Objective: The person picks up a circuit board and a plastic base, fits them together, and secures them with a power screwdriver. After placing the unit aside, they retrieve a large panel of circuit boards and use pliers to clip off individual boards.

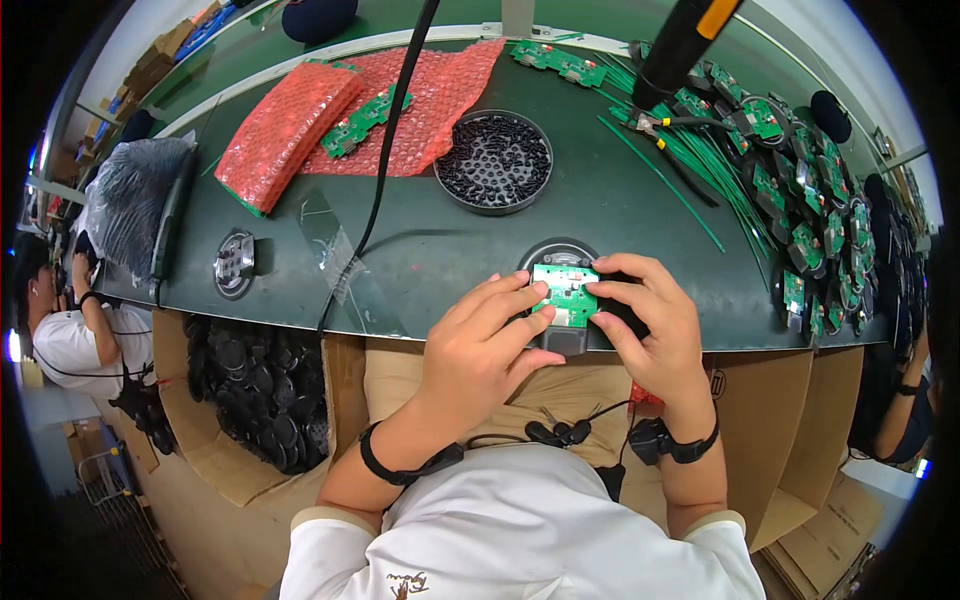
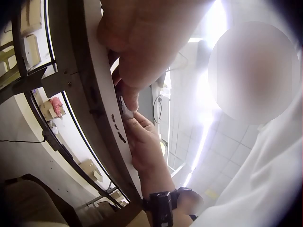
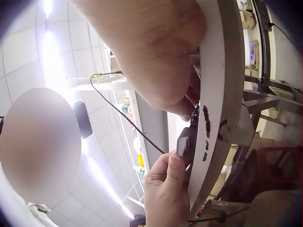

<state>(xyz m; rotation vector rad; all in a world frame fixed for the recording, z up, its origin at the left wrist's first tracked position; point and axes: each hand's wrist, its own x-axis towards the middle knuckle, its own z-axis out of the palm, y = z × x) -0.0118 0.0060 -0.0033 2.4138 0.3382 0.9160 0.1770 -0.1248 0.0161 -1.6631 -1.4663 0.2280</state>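
The green board (image 1: 566,297) lies between the two hands, at the front edge of the dark green tabletop (image 1: 640,235), face up over a black housing (image 1: 562,343); the housing's long axis runs fore and aft, its round end away from the person and its block end toward the person; the board itself looks near square, so no long axis is claimed for it. The left hand (image 1: 470,345) is partly closed, fingertips on the board's left side, thumb by the block end, gripping the housing; the right hand (image 1: 655,320) is partly closed, forefinger and thumb at the board's right side, the hold taken as a light pinch; neither hand is nearer, both being in contact. The head view alone shows the board's printed face; the right wrist view shows the housing side-on, the left thumb (image 3: 176,163) against its block end, close to a pale table rim (image 3: 213,90) with black marks (image 3: 206,118); the left wrist view shows the right fingertips meeting the work from the far side; whether the board sits fully down in the housing cannot be told from any view.
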